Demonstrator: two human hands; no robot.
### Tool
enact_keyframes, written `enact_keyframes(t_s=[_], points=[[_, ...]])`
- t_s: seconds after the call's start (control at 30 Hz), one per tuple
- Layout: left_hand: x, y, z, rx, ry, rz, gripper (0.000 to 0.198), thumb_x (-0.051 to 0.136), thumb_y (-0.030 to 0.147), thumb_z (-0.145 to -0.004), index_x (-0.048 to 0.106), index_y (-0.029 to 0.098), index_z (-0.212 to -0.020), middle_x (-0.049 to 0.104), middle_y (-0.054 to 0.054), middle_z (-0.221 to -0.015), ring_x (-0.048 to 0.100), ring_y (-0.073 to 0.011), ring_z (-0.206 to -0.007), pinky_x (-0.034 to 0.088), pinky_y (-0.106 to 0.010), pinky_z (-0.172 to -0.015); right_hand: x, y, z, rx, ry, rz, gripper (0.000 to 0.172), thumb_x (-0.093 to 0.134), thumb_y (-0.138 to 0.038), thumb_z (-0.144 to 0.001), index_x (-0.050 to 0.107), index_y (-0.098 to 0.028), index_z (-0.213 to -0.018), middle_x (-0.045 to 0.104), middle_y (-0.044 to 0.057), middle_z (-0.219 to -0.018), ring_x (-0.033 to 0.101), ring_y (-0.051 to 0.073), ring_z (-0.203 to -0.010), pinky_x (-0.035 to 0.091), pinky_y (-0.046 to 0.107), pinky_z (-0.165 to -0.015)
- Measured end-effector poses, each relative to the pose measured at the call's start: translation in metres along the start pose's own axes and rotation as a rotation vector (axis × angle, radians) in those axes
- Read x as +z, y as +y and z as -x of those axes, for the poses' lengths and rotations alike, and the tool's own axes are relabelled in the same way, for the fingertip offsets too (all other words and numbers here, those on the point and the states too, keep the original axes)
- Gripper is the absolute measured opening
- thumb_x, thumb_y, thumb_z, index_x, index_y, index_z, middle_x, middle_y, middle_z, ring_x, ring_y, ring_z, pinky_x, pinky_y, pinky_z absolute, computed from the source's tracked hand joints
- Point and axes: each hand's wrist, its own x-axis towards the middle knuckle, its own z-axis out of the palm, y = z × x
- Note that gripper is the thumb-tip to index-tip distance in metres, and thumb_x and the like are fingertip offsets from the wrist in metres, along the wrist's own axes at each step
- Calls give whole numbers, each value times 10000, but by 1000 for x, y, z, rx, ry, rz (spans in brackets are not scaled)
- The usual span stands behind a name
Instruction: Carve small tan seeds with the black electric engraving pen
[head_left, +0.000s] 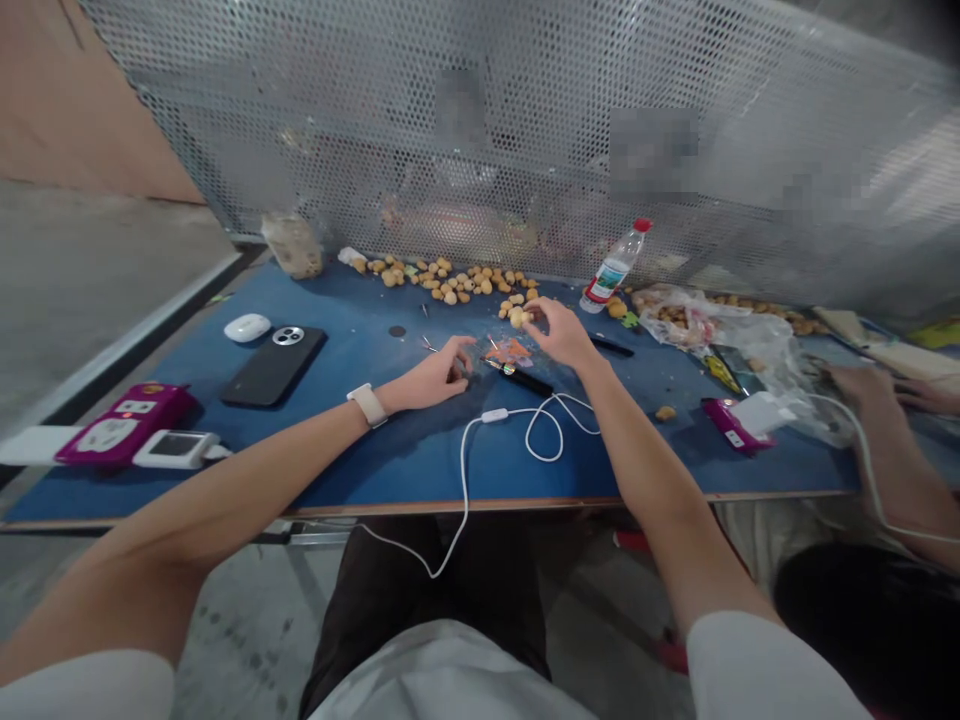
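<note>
Knobbly tan nut sits pinched in the right hand; the curled left hand's grip is unclear.

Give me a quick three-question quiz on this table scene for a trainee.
1. Which wrist wears the white watch?
2. True or false: the right hand holds a tan nut.
3. What lies beside the black phone? A) a water bottle B) a white earbud case C) a pile of nuts

Key: 1. The left wrist. 2. True. 3. B.
</note>
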Motion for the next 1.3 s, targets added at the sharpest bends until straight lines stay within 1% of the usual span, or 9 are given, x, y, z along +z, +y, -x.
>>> enact_keyframes(t_s=[0.13, 0.23, 0.33, 0.5, 0.7, 0.9, 1.1, 1.2, 1.3], points=[[0, -1, 0, 16, -28, -16, 769, 760, 279, -1090, 448, 208, -1789, 783, -122, -1391, 738, -187, -909, 598, -346, -830, -6, 35, 3, 116, -46, 172, 449, 663, -305, -1119, 876, -222, -1505, 900, 211, -1527, 810, 447, -1391, 644, 692, -1352], [0, -1, 0, 22, -39, -23, 752, 751, 268, -1097, 454, 199, -1784, 787, -122, -1384, 731, -187, -902, 595, -351, -827, -3, 48, 6, 171, -83, 203, 485, 630, -277, -1126, 901, -232, -1526, 910, 207, -1567, 793, 476, -1413, 613, 760, -1377], [0, 0, -1, 25, -35, -29, 736, 765, 240, -1074, 492, 209, -1757, 805, -112, -1365, 728, -188, -888, 591, -357, -823, 1, 53, 7, 200, -104, 210, 535, 621, -298, -1149, 888, -231, -1607, 919, 203, -1597, 795, 495, -1440, 599, 788, -1386], [0, 1, -2, 30, -39, -53, 729, 750, 251, -1071, 500, 209, -1755, 806, -113, -1369, 748, -200, -915, 595, -365, -835, 3, 58, 8, 235, -98, 220, 703, 677, -347, -1140, 731, -212, -1828, 927, 199, -1604, 803, 499, -1502, 611, 769, -1386], [-1, 2, -2, 27, -46, -53, 727, 737, 250, -1068, 499, 190, -1752, 813, -118, -1350, 769, -219, -942, 608, -379, -866, 4, 63, 9, 275, -124, 259, 700, 789, -396, -1033, 789, -195, -1704, 933, 224, -1524, 822, 509, -1462, 644, 735, -1345], [-2, 2, -1, 45, -42, -46, 715, 746, 248, -1067, 519, 201, -1743, 820, -115, -1355, 774, -217, -942, 610, -379, -864, 5, 57, 8, 286, -138, 275, 610, 758, -425, -1082, 818, -197, -1644, 924, 234, -1542, 832, 503, -1489, 619, 726, -1381], [2, 0, -2, 20, -26, -46, 744, 767, 225, -1033, 524, 225, -1736, 817, -95, -1340, 750, -201, -902, 602, -364, -846, 3, 42, 6, 292, -136, 283, 568, 682, -439, -1150, 801, -188, -1645, 883, 260, -1664, 797, 539, -1599, 432, 916, -1486], [5, -1, -4, 28, -34, -43, 753, 758, 230, -1025, 515, 223, -1738, 807, -90, -1328, 743, -208, -902, 599, -371, -849, 9, 27, -8, 255, -136, 288, 574, 657, -423, -1180, 749, -194, -1699, 898, 255, -1632, 812, 521, -1582, 448, 892, -1480], [8, -2, -4, 39, -37, -28, 760, 746, 236, -1002, 519, 221, -1728, 802, -80, -1307, 732, -209, -893, 598, -381, -856, 27, 6, -35, 165, -168, 272, 543, 667, -424, -1216, 722, -212, -1714, 908, 229, -1612, 822, 475, -1581, 419, 823, -1531]])
